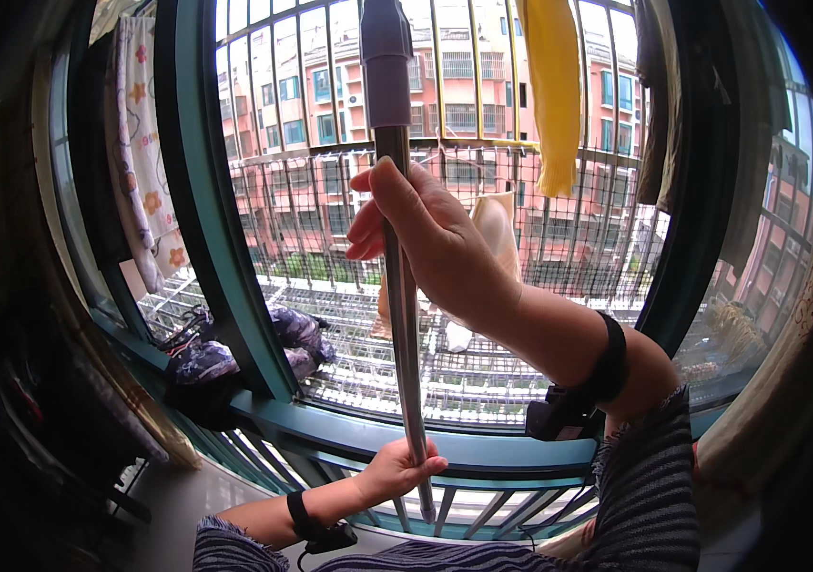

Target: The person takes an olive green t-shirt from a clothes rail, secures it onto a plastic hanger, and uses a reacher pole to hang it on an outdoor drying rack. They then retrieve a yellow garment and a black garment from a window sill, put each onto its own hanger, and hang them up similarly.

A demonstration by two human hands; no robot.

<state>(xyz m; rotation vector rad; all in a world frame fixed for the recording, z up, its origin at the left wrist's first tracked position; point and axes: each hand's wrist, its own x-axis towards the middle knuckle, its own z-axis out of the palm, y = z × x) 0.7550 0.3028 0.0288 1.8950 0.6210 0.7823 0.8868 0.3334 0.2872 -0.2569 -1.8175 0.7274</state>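
A metal pole [401,307] stands nearly upright before me, with a purple-grey plastic sleeve [387,89] at its upper part; its top runs out of view. My right hand [424,222] is wrapped around the pole just below that sleeve, thumb pointing up along the shaft. Lower down, my left hand [406,468] grips the same pole near its bottom end [428,513], which hangs a little below the fingers. Behind the pole is the open window, whose green sill [499,454] lies between my two hands' heights.
Metal window bars [476,71] and mesh close off the outside. A yellow cloth [553,100] hangs at upper right, a flower-patterned cloth [153,143] at left. A dark patterned bundle [206,368] rests on the sill by the green frame post [224,236]. Railing bars [489,513] run below.
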